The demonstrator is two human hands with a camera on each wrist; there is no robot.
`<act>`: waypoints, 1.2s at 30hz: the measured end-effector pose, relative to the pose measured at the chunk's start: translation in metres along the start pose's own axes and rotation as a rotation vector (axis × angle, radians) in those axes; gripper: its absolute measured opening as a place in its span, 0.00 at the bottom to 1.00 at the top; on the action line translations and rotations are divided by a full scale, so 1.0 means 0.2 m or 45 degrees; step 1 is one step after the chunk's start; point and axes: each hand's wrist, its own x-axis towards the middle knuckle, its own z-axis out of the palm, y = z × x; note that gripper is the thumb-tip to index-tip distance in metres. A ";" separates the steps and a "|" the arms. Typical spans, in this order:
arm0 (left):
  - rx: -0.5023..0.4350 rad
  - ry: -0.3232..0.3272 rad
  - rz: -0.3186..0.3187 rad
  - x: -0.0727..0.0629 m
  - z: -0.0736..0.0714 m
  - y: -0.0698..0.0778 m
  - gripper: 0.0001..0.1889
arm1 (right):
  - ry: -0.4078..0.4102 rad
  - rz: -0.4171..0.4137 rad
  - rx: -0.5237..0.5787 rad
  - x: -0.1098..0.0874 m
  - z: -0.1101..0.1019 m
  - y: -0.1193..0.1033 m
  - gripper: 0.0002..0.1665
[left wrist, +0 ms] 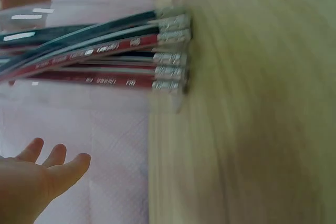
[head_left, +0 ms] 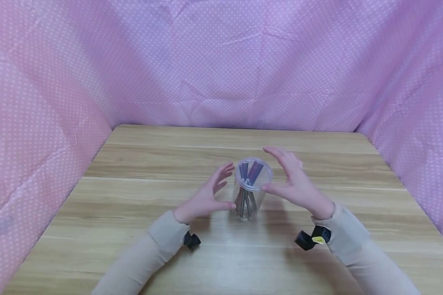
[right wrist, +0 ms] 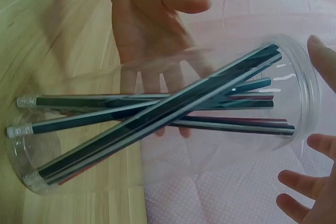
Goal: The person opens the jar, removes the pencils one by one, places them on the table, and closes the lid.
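A clear plastic jar with a round lid stands upright on the wooden table. Inside lean several pencils, dark green and red, their eraser ends down. To the jar's left is my left hand, fingers spread and curving loosely toward it; seen through the clear wall in the right wrist view, its palm faces the jar. My right hand is on the other side, thumb and fingers wide apart near the lid's rim. Whether the right thumb touches the rim, I cannot tell. Neither hand grips the jar.
The light wooden table extends around the jar. Pink cloth with white dots hangs behind and along both sides. Each wrist carries a small black camera, one on the left and one on the right.
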 end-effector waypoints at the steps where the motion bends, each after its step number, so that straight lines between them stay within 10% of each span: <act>1: 0.008 -0.004 -0.002 0.00 0.01 0.00 0.53 | -0.001 0.003 0.006 0.00 0.00 -0.01 0.50; 36: 0.001 -0.004 -0.143 0.09 0.12 -0.03 0.51 | -0.018 0.080 -0.007 0.04 0.03 -0.07 0.41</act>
